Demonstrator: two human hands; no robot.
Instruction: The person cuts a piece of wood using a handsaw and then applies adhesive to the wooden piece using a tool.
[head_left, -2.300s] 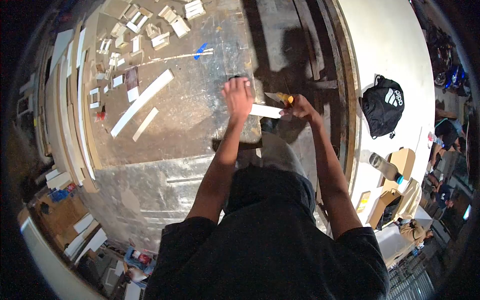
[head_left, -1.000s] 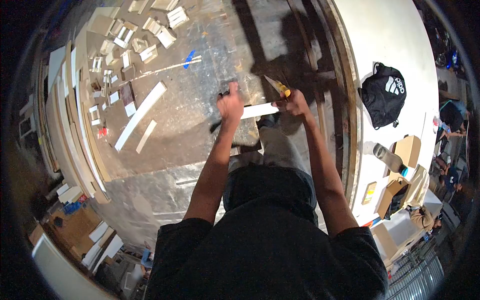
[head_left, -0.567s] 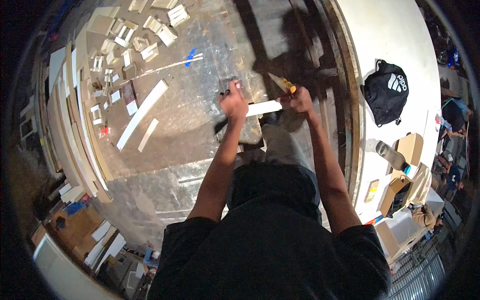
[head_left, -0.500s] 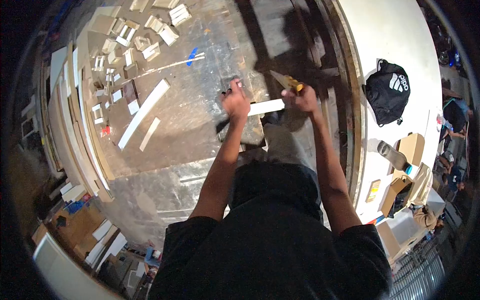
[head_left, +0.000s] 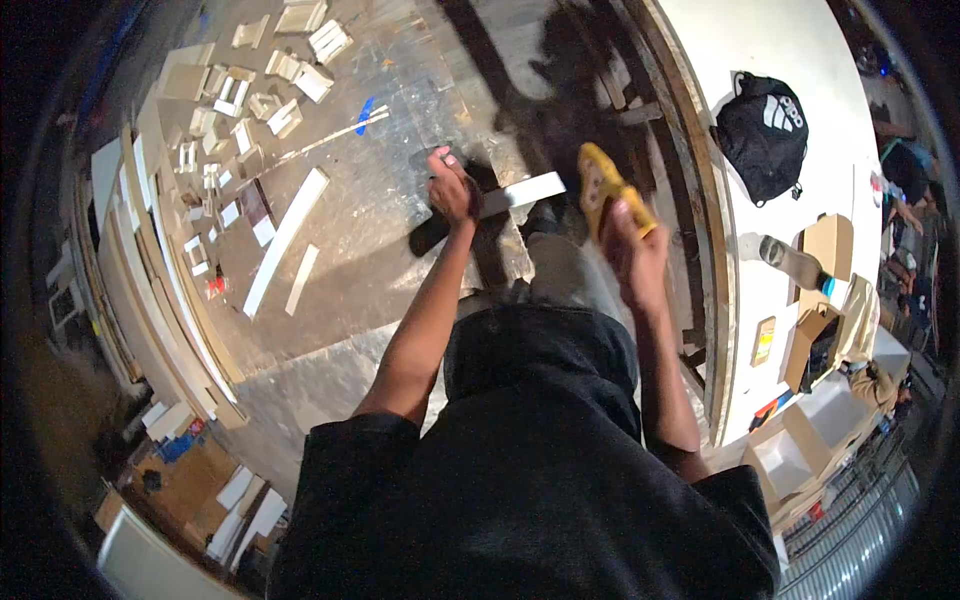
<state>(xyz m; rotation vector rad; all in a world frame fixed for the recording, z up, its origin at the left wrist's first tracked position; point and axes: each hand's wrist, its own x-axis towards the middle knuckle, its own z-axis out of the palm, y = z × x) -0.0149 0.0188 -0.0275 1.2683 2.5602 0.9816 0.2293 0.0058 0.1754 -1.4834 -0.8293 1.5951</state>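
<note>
My left hand (head_left: 453, 188) is closed at the shaded left part of a white wooden strip (head_left: 535, 189), pressing on it in front of my legs. The strip's lit right end sticks out toward my right side. My right hand (head_left: 636, 258) is wrapped round the yellow handle of what looks like a handsaw (head_left: 604, 185). This tool is held to the right of the strip's end, apart from it, and its blade cannot be made out now.
Small wooden pieces (head_left: 231, 92) lie at the upper left, near a long white strip (head_left: 287, 240) and a blue item (head_left: 365, 116). On the white table (head_left: 690, 40) at right are a black drawstring bag (head_left: 765, 135), a bottle (head_left: 792, 262) and cardboard boxes (head_left: 828, 245).
The yellow-handled tool has swung upright and away from the strip, with my right hand lower and further right. My left hand has shifted slightly left. The view has tilted.
</note>
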